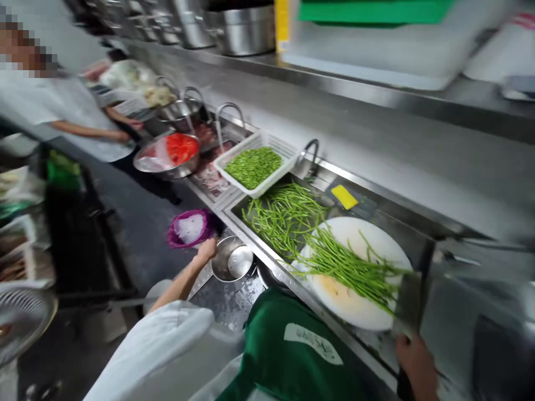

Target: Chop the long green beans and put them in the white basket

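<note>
Green apron (296, 345): right up close at 6 o'clock (going by the view, 12 = top), white label on it
Right hand (416, 362): down at 4 o'clock, wrapped tight round the handle of the cleaver (408, 301), bit blurry tbh
Cleaver: blade pointing up at the right end of the stem bundle, can't tell if it's actually touching
Stem bundle (357, 267): long green stalks at 4 o'clock, lying across the round white cutting board (384, 245) over the sink
Left hand (208, 249): at 8 o'clock, fingers curled in, right by the steel pot's rim; can't tell if it's gripping anything
Steel pot (229, 264): 7 o'clock, below the sink edge
Purple bag (186, 239): between 8 and 9, just past the left hand, whitish stuff inside
Loose stems (288, 214): near dead centre, piled in the sink
Yellow scraper-looking thing (345, 196): 3 o'clock, behind the board
White basket (286, 153): 11 o'clock, chopped green pieces (253, 167) in it
Steel bowl (167, 174): 10 o'clock, bright red pieces (181, 148) inside
Co-worker (83, 111): further back at 10 o'clock, white top
</note>
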### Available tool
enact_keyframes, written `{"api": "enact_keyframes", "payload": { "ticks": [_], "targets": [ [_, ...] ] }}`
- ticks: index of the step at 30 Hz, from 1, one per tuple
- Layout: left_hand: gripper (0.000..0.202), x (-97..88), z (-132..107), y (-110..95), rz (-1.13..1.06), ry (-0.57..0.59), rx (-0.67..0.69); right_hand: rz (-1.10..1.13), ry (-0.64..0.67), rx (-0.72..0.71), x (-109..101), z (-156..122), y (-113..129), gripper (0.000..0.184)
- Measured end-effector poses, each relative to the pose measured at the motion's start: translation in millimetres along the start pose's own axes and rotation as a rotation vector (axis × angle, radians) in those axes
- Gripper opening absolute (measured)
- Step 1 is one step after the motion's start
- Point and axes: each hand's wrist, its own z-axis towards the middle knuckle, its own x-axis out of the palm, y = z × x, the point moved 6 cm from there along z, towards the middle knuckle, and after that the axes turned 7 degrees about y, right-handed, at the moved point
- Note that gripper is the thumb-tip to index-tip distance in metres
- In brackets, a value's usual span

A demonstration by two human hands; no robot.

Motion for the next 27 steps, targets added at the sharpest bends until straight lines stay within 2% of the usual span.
{"api": "enact_keyframes", "payload": {
  "ticks": [1,3,5,8,10,11,13,14,16,17,19,21,23,27],
  "targets": [
    [0.057,-5.2,1,-25,0.036,-0.01,0.069,-0.004,0.018,0.067,14,4,-16,0.029],
    [0.061,-17.2,-4,-87,0.066,-0.066,0.263,-0.017,0.067,0.141,38,13,-40,0.032],
    [0.06,-28.6,-21,-165,0.031,-0.13,0.505,-0.04,0.11,0.162,53,21,-54,0.027],
    [0.047,-34.4,-59,-295,-0.066,-0.148,0.86,-0.081,0.161,0.172,63,26,-68,0.03],
    [0.042,-25.1,-90,-378,-0.083,-0.135,1.085,-0.09,0.169,0.153,64,27,-75,0.033],
    [0.045,-13.6,-104,-414,-0.043,-0.107,1.175,-0.088,0.166,0.14,63,27,-78,0.034],
    [0.072,22.8,-128,-470,0.16,-0.019,1.285,-0.083,0.153,0.128,62,26,-86,0.035],
    [0.089,45.2,-137,-488,0.294,0.029,1.298,-0.083,0.147,0.132,62,25,-90,0.035],
    [0.116,86.2,-148,-505,0.512,0.06,1.287,-0.081,0.144,0.152,62,24,-97,0.035],
    [0.123,101.9,-151,-507,0.576,0.04,1.281,-0.081,0.146,0.165,63,23,-99,0.035],
    [0.125,121.7,-154,-506,0.619,-0.048,1.284,-0.069,0.148,0.182,65,22,-101,0.033],
    [0.115,130.4,-154,-504,0.628,-0.113,1.29,-0.043,0.14,0.191,67,22,-100,0.03],
    [0.105,132.9,-152,-505,0.645,-0.12,1.292,-0.013,0.127,0.193,68,23,-98,0.027],
    [0.105,120.8,-148,-521,0.621,-0.082,1.247,0.019,0.128,0.184,68,25,-95,0.023]
  ]
}}
